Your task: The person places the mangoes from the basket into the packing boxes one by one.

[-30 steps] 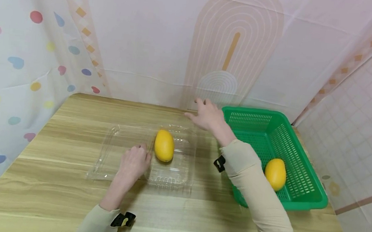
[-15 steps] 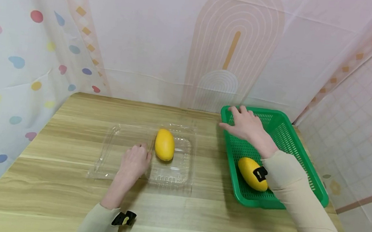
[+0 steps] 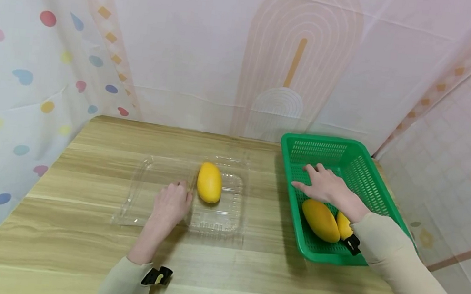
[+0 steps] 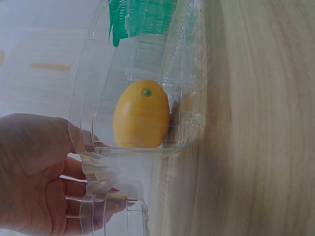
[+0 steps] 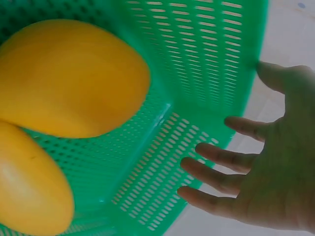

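An open clear plastic clamshell box (image 3: 228, 218) lies on the table, with one yellow mango (image 3: 209, 182) in its right half. My left hand (image 3: 171, 203) grips the box near its middle fold, the fingers curled round the plastic edge in the left wrist view (image 4: 39, 177). The green basket (image 3: 300, 242) at the right holds two mangoes side by side at its near end, an orange-yellow one (image 3: 320, 220) and a yellow one (image 3: 344, 225) partly behind my wrist. Over the basket my right hand (image 3: 328, 188) is spread and holds nothing; the right wrist view shows its fingers apart (image 5: 211, 174).
The wooden table (image 3: 78, 245) ends at a patterned cloth (image 3: 184, 55) behind, with more cloth at both sides. Bare wood lies between the clear box and the basket, and along the front.
My right hand has moved right from beside the basket to over its inside, nearer to me than half a second ago. Two mangoes now show there. The left hand has stayed on the box.
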### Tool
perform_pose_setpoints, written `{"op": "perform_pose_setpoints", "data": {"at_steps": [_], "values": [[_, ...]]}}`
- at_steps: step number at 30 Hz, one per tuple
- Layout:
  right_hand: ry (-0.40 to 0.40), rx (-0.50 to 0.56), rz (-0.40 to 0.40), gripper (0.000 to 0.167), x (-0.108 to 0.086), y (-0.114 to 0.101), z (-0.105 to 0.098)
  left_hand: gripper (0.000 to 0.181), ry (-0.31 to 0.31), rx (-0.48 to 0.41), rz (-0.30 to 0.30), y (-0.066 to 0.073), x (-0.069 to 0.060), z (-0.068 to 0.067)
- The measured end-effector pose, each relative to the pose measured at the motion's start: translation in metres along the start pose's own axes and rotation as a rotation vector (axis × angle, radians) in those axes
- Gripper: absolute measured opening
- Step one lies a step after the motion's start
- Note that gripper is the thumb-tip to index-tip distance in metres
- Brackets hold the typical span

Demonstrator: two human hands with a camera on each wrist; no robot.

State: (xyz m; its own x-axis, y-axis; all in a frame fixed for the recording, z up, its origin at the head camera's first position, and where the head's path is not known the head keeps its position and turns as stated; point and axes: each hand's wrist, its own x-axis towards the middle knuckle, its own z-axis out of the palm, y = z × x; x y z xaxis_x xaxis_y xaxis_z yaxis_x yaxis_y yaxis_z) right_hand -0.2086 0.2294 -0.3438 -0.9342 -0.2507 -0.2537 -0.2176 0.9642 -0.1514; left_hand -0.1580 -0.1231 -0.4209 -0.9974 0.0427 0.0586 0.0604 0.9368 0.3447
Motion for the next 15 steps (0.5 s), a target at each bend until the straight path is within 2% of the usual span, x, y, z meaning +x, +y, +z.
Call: {"op": "perform_pose_setpoints", "data": {"at_steps": [4,10,15], "values": [[-0.02,0.023,-0.007,0.067,-0.006,0.009,0.007,0.024,0.017,0.013,0.013,0.001,-0.001,0.001],[-0.097,0.021,0.025,0.07,-0.012,0.018,0.012,0.024,0.014,-0.001,0.009,0.002,-0.001,0.001],[-0.203,0.003,0.05,0.078,-0.014,0.02,0.014,0.024,0.004,0.001,0.007,0.003,-0.001,0.001]]}}
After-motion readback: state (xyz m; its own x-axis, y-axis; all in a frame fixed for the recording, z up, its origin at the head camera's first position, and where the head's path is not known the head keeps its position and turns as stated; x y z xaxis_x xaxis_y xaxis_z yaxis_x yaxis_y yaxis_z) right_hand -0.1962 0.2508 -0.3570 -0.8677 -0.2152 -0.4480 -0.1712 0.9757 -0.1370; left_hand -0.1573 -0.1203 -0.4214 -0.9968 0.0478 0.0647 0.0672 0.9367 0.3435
